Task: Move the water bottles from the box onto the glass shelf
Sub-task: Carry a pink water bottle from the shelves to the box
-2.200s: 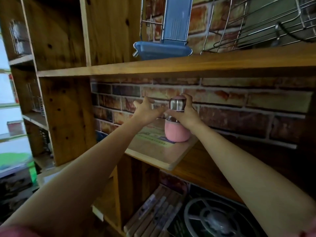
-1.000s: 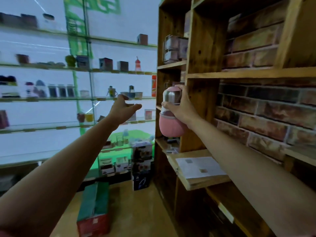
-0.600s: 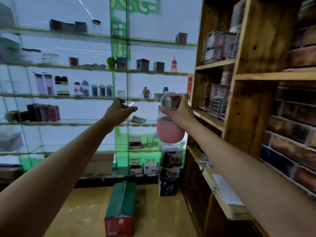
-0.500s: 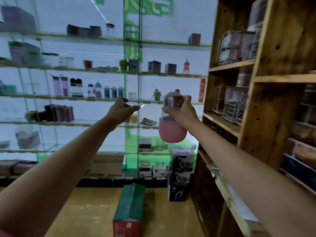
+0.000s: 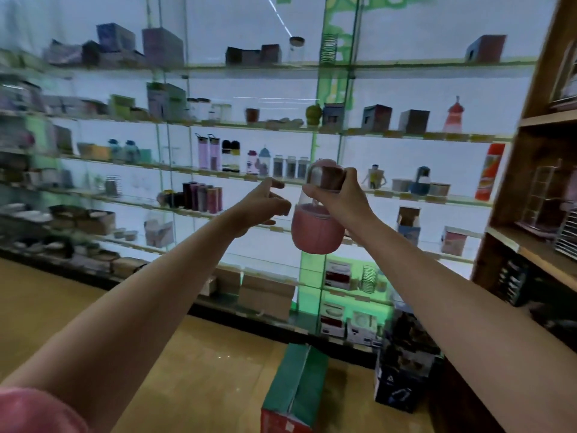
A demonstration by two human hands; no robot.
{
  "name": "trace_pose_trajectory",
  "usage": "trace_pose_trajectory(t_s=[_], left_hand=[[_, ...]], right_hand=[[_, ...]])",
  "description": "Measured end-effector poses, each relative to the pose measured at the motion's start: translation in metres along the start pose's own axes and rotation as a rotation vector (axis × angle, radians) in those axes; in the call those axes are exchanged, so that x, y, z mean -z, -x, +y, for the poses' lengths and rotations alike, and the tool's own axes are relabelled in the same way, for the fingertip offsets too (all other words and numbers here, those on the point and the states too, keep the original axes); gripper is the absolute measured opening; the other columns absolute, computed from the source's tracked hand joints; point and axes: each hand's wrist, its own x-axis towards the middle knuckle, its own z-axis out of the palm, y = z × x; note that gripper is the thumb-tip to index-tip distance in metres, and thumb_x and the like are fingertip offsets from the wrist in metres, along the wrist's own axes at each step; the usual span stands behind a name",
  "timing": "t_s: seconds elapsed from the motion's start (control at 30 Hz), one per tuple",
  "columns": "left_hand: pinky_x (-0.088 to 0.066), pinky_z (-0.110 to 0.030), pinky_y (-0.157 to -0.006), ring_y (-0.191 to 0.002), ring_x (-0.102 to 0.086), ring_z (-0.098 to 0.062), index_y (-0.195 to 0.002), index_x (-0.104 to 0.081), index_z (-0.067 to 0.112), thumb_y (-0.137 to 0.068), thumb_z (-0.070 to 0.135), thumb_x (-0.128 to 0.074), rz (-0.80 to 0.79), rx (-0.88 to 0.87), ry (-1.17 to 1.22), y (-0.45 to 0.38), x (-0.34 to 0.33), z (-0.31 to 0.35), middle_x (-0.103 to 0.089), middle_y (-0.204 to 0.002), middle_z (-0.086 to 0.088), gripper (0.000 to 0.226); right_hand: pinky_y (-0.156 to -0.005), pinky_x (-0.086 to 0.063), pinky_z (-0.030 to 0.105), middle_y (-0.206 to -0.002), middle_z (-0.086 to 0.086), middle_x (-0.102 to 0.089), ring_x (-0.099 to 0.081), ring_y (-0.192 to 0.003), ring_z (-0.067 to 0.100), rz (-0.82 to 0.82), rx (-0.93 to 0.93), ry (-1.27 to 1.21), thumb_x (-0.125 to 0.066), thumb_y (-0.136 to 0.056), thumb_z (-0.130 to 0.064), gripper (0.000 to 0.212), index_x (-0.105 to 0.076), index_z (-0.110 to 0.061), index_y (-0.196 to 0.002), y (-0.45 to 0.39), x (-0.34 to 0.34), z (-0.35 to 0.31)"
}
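A round pink water bottle (image 5: 313,232) with a clear neck and a pink cap hangs in the air at arm's length. My right hand (image 5: 338,200) grips it around the neck and cap. Just left of the bottle, my left hand (image 5: 260,206) is stretched out with loosely bent fingers, holding nothing and not touching the bottle. Behind both hands stand the glass shelves (image 5: 406,195), lit from behind, with several bottles (image 5: 209,151) and boxes on them. No source box for the bottles is visible to me.
A wooden shelf unit (image 5: 537,189) with wire baskets rises at the right. On the wooden floor lie a green and red carton (image 5: 293,392) and a dark box (image 5: 402,385). Brown cartons (image 5: 265,295) line the foot of the glass shelves.
My view has swung left from the wooden brick-backed shelf to the glass shelves. My right hand has carried the pink bottle off the wooden board; my left hand stays open beside it.
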Motion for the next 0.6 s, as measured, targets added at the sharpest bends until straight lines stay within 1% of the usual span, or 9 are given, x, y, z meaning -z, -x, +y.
trace_pose_trajectory(t_s=[0.1, 0.17, 0.23, 0.27, 0.33, 0.37, 0.43, 0.5, 0.6], left_hand=[[-0.046, -0.046, -0.098, -0.113, -0.054, -0.024, -0.138, -0.03, 0.022, -0.083, 0.017, -0.063, -0.156, 0.05, 0.046, -0.011, 0.013, -0.013, -0.057, -0.107, 0.003, 0.065], [-0.05, -0.044, -0.091, -0.112, -0.056, -0.022, -0.138, -0.027, 0.028, -0.073, 0.028, -0.066, -0.209, 0.037, 0.048, -0.021, 0.021, -0.025, -0.056, -0.116, 0.001, 0.076], [-0.055, -0.038, -0.08, -0.106, -0.059, -0.019, -0.14, -0.024, 0.031, -0.068, 0.034, -0.071, -0.197, -0.012, 0.048, -0.033, 0.03, -0.038, -0.055, -0.121, 0.0, 0.086], [-0.056, -0.038, -0.078, -0.105, -0.061, -0.019, -0.14, -0.024, 0.031, -0.066, 0.035, -0.074, -0.182, -0.037, 0.056, -0.04, 0.033, -0.044, -0.056, -0.122, -0.001, 0.09], [-0.058, -0.038, -0.079, -0.103, -0.065, -0.022, -0.138, -0.028, 0.029, -0.059, 0.04, -0.08, -0.128, -0.072, 0.078, -0.055, 0.043, -0.057, -0.059, -0.119, -0.005, 0.095], [-0.058, -0.037, -0.079, -0.102, -0.066, -0.023, -0.136, -0.032, 0.028, -0.056, 0.043, -0.081, -0.101, -0.088, 0.084, -0.062, 0.048, -0.063, -0.061, -0.117, -0.006, 0.095], [-0.058, -0.034, -0.077, -0.098, -0.067, -0.021, -0.13, -0.039, 0.026, -0.058, 0.044, -0.078, -0.045, -0.107, 0.102, -0.082, 0.065, -0.076, -0.064, -0.111, -0.007, 0.084], [-0.057, -0.03, -0.073, -0.092, -0.067, -0.018, -0.12, -0.045, 0.025, -0.067, 0.037, -0.076, -0.009, -0.108, 0.117, -0.099, 0.081, -0.087, -0.065, -0.102, -0.003, 0.063], [-0.051, -0.025, -0.062, -0.081, -0.058, -0.008, -0.109, -0.045, 0.025, -0.079, 0.026, -0.074, 0.027, -0.102, 0.118, -0.123, 0.11, -0.104, -0.056, -0.091, 0.006, 0.042]], right_hand=[[-0.078, -0.044, 0.033, -0.108, 0.0, -0.052, -0.055, -0.099, 0.022, -0.028, 0.012, -0.03, -0.075, -0.075, -0.038, 0.057, -0.037, -0.015, -0.111, -0.018, -0.031, 0.001], [-0.079, -0.045, 0.033, -0.107, -0.001, -0.053, -0.055, -0.098, 0.021, -0.041, 0.02, -0.042, -0.076, -0.074, -0.039, 0.06, -0.039, -0.014, -0.115, -0.029, -0.052, 0.001], [-0.078, -0.049, 0.034, -0.107, 0.0, -0.053, -0.056, -0.098, 0.023, -0.046, 0.017, -0.057, -0.075, -0.074, -0.039, 0.063, -0.039, -0.013, -0.118, -0.041, -0.073, -0.002], [-0.072, -0.049, 0.03, -0.107, 0.001, -0.053, -0.056, -0.096, 0.023, -0.049, 0.011, -0.071, -0.075, -0.075, -0.039, 0.064, -0.038, -0.012, -0.119, -0.047, -0.082, -0.002], [-0.061, -0.043, 0.023, -0.107, 0.001, -0.052, -0.054, -0.093, 0.02, -0.059, 0.009, -0.078, -0.075, -0.075, -0.037, 0.065, -0.037, -0.011, -0.122, -0.062, -0.1, -0.004], [-0.062, -0.042, 0.023, -0.108, 0.001, -0.051, -0.053, -0.092, 0.019, -0.059, 0.011, -0.068, -0.075, -0.076, -0.037, 0.066, -0.036, -0.011, -0.123, -0.07, -0.109, -0.004], [-0.072, -0.043, 0.026, -0.11, 0.002, -0.052, -0.054, -0.096, 0.019, -0.064, 0.024, -0.046, -0.075, -0.075, -0.038, 0.067, -0.037, -0.01, -0.123, -0.091, -0.129, -0.004], [-0.075, -0.043, 0.026, -0.111, 0.002, -0.053, -0.055, -0.1, 0.02, -0.082, 0.033, -0.05, -0.074, -0.076, -0.04, 0.067, -0.038, -0.011, -0.124, -0.109, -0.147, -0.005], [-0.084, -0.04, 0.026, -0.119, 0.004, -0.056, -0.055, -0.109, 0.02, -0.096, 0.026, -0.078, -0.066, -0.082, -0.046, 0.069, -0.034, -0.013, -0.133, -0.139, -0.171, 0.0]])
